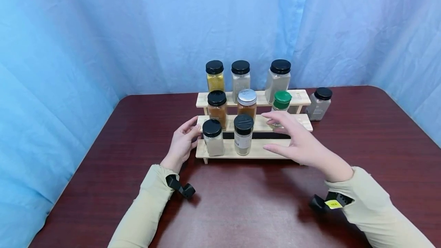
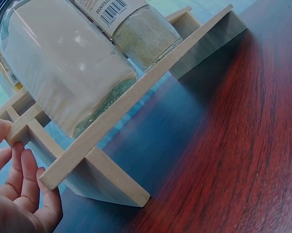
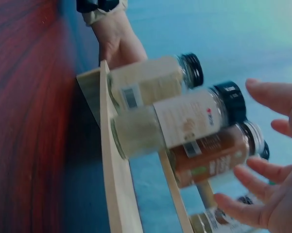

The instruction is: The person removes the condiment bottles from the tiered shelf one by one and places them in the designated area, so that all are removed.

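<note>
A three-tier wooden spice rack (image 1: 267,149) stands on the table with jars on every tier. My left hand (image 1: 181,142) pinches the left end of its middle tier, thumb above and fingertips beneath in the left wrist view. With fingers spread and nothing held, my right hand (image 1: 298,139) hovers before the rack's right side, partly covering a green-capped jar (image 1: 282,100). A black-capped jar of pale powder (image 1: 214,145) and a black-capped labelled shaker jar (image 3: 187,121) occupy the front tier. Behind the shaker is a silver-lidded jar of reddish-brown spice (image 3: 214,150).
A black-capped brown spice jar (image 1: 218,115) sits at the middle tier's left. On the top tier are a yellow spice jar (image 1: 215,82) and two grey ones. Another grey jar (image 1: 318,106) stands on the table (image 1: 365,125) right of the rack. Blue curtains (image 1: 172,30) surround the table.
</note>
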A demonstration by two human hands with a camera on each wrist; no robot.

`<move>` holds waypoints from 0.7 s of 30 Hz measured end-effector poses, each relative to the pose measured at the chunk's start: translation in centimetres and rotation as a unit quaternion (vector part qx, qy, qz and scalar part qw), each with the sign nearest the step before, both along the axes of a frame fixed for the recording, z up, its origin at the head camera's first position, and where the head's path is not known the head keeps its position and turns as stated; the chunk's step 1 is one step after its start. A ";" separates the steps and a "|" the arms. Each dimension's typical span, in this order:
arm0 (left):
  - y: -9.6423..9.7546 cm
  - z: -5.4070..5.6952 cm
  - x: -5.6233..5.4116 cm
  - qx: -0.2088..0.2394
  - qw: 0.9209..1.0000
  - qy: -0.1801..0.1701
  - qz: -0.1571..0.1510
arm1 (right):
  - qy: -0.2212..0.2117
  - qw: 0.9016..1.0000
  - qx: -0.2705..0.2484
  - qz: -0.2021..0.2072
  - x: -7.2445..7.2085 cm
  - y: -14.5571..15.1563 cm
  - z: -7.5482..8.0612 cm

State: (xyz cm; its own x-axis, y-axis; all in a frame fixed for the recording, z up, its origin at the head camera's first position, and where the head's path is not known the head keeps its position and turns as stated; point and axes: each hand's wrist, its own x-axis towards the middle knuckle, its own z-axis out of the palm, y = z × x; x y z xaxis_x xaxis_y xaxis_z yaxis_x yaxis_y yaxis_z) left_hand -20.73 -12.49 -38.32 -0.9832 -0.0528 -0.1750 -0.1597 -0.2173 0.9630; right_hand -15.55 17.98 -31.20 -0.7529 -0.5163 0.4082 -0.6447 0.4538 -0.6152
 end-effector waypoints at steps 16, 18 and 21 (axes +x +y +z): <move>0.0 -0.2 0.4 -0.008 1.000 -0.003 -0.004 | -0.050 0.998 -0.025 -0.005 -0.1 -3.8 -1.0; 0.0 -0.1 0.4 -0.014 1.000 -0.004 -0.002 | -0.049 0.998 -0.026 -0.006 0.0 -4.1 -1.1; 0.1 0.0 0.2 -0.017 1.000 0.002 -0.002 | -0.048 0.998 -0.028 -0.013 -0.1 -4.3 -1.3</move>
State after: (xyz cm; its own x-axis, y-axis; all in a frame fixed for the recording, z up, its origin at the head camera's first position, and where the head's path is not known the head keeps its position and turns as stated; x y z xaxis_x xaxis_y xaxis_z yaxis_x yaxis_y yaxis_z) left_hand -20.50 -12.34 -38.27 -0.9841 -0.0550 -0.1686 -0.1560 -0.1841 0.9704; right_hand -15.64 13.71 -32.46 -0.8032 -0.4741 0.3606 -0.5695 0.4338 -0.6982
